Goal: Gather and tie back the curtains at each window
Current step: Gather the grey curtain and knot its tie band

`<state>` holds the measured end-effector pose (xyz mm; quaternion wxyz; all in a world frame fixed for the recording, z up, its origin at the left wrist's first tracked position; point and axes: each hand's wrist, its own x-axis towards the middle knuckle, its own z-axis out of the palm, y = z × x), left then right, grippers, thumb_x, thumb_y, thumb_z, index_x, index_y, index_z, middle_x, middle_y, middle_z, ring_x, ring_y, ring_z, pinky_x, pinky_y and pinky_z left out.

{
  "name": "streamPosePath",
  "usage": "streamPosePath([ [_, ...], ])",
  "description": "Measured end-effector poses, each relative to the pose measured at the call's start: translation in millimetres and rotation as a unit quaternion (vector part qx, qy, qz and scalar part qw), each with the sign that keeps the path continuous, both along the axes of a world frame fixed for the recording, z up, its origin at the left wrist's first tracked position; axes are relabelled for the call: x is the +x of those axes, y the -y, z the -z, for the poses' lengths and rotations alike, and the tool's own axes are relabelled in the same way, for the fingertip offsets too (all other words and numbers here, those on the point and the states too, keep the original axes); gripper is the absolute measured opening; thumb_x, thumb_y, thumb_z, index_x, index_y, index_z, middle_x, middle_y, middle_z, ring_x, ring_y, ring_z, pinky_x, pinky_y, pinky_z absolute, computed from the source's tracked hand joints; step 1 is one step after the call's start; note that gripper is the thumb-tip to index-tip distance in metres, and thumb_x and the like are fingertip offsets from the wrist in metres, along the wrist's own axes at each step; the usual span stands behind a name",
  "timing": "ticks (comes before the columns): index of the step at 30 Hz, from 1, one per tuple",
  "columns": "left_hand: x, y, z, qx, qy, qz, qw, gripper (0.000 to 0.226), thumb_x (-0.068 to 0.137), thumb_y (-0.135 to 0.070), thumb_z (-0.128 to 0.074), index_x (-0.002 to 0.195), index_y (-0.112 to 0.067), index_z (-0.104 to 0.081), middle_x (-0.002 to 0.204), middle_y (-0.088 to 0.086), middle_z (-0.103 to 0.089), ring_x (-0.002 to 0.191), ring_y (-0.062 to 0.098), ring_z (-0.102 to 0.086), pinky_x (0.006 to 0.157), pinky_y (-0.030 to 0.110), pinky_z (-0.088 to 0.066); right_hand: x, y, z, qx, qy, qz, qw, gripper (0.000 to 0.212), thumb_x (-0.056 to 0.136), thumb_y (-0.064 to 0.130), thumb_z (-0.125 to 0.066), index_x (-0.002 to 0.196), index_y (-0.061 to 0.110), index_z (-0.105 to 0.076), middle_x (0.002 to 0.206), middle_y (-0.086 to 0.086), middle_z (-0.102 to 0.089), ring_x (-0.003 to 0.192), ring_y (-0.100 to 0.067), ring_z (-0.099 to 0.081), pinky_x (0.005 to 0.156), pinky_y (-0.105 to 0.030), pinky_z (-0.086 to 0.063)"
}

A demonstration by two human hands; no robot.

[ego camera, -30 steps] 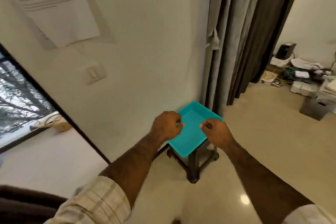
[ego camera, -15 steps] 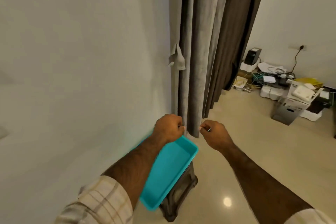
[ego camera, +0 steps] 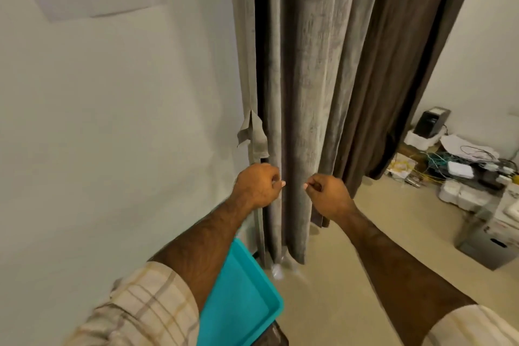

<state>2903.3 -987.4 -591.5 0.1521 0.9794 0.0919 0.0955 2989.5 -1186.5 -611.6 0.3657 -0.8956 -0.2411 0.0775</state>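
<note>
Over the last second the view has swung from the wall, with its switch plate and a window at the left edge, round to the curtain, which now fills the upper centre of the frame; both hands have come up with it, from over the teal tray to the hanging folds. The tray has dropped to the bottom centre, partly under the left forearm. The left hand sits at centre frame with its fingers curled into a fist, right against the curtain's left edge, just under the tie-back that dangles there as a loose strip; whether it grips a fold or only lies in front of the cloth cannot be told. The right hand is also curled, thumb pressed to forefinger as if pinching something small, and it is too small to tell what, or whether anything is there at all. It lies in front of the middle folds, near the left hand but apart from it. The curtain still hangs straight to the floor, ungathered, with the darker panel behind it at the upper right. In my judgement the approach to this window is finished and the gathering is about to start: the folds need bunching toward the wall edge, and the strip then brought round them.
</note>
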Motion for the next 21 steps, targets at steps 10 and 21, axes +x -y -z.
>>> streamPosePath([
  [10,102.4,-17.6,-104.1,0.08,0.166,-0.1,0.978,0.022,0.096,-0.037,-0.062,0.09,-0.018,-0.069,0.088,0.0,-0.065,0.082,0.023,-0.061,0.069,0.036,-0.051,159.8,-55.8,-115.2,0.095,0.157,-0.162,0.97,0.014,0.098,0.028,-0.066,0.084,0.029,-0.065,0.08,0.008,-0.066,0.072,-0.014,-0.064,0.069,-0.038,-0.058],
  [21,190.0,-75.6,-293.9,0.238,0.348,-0.152,0.894,0.031,0.09,-0.029,-0.055,0.105,-0.008,-0.073,0.096,0.013,-0.071,0.085,0.036,-0.068,0.07,0.042,-0.057,268.5,-158.7,-291.9,0.245,0.34,-0.16,0.894,0.026,0.091,0.03,-0.053,0.089,0.008,-0.067,0.087,-0.014,-0.069,0.08,-0.034,-0.065,0.073,-0.049,-0.057],
])
